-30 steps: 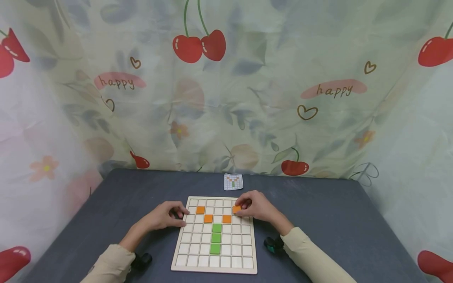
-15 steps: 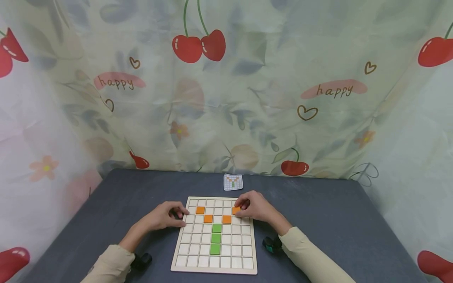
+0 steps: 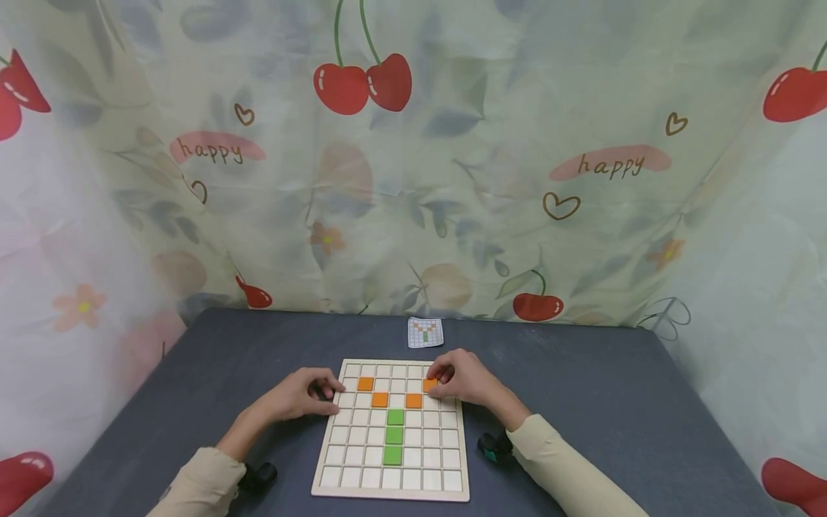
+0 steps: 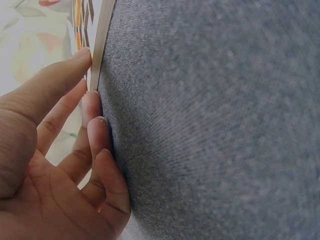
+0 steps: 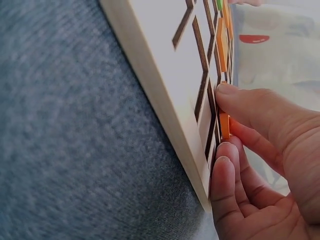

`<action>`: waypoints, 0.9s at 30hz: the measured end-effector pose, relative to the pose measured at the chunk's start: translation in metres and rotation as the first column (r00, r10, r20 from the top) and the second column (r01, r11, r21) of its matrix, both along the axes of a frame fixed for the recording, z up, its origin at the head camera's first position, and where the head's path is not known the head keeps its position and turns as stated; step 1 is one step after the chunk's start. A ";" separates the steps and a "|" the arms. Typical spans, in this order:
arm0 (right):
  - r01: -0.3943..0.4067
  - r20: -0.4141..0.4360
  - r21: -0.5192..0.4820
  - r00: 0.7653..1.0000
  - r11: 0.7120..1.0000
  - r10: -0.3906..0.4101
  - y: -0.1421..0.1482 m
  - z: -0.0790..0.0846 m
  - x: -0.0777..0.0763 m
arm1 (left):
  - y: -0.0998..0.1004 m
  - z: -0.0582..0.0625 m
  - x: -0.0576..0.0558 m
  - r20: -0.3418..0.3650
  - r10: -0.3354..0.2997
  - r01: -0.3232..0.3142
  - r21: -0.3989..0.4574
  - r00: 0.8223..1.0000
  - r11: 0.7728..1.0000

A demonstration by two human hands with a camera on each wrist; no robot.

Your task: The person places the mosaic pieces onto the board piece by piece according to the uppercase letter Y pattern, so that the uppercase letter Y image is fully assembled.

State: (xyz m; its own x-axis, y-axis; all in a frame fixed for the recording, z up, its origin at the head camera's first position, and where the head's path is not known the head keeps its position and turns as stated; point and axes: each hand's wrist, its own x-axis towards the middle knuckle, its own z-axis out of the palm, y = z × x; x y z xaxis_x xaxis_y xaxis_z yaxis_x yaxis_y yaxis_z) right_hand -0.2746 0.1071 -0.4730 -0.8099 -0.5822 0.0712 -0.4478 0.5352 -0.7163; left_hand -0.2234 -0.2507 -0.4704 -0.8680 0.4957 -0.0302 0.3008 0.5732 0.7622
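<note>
A pale wooden grid board (image 3: 390, 486) lies on the dark tabletop. My left hand (image 3: 304, 393) holds its left edge, the thumb (image 4: 80, 55) at the upper rim and curled fingers along the side. Between thumb and fingers, my right hand (image 3: 470, 379) pinches an orange square tile (image 5: 224, 126) at the upper right of the grid, partly hidden by the fingers. Three more orange tiles sit in the grid, one at the upper left (image 3: 365, 384) and two a row lower. Below them, three green tiles (image 3: 395, 434) form a column.
Behind the board lies a small card (image 3: 425, 333) printed with a grid of orange and green squares. Dark wrist devices sit beside both forearms, the right one (image 3: 496, 446) near the board. A cherry-print curtain (image 3: 413, 215) encloses the table (image 3: 581, 402).
My right hand and the orange tile in it have shifted very slightly left. The left hand and the other tiles stay as they were.
</note>
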 end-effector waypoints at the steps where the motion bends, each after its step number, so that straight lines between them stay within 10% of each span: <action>1: 0.002 0.003 0.003 1.000 1.000 -0.002 0.000 0.000 0.000 | 0.000 0.000 0.000 -0.002 0.002 -0.002 -0.002 1.000 1.000; 27: -0.015 0.016 -0.128 1.000 0.992 0.017 0.054 0.005 0.005 | -0.005 -0.002 -0.001 0.007 -0.049 0.049 0.042 0.999 0.998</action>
State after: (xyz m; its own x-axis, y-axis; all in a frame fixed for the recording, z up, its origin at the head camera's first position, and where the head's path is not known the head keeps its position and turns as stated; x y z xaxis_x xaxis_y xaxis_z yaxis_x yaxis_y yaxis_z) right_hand -0.2697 0.1612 -0.4680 -0.8024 -0.5820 0.1319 -0.4424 0.4318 -0.7860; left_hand -0.2244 -0.2556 -0.4728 -0.8424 0.5386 -0.0152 0.3219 0.5257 0.7874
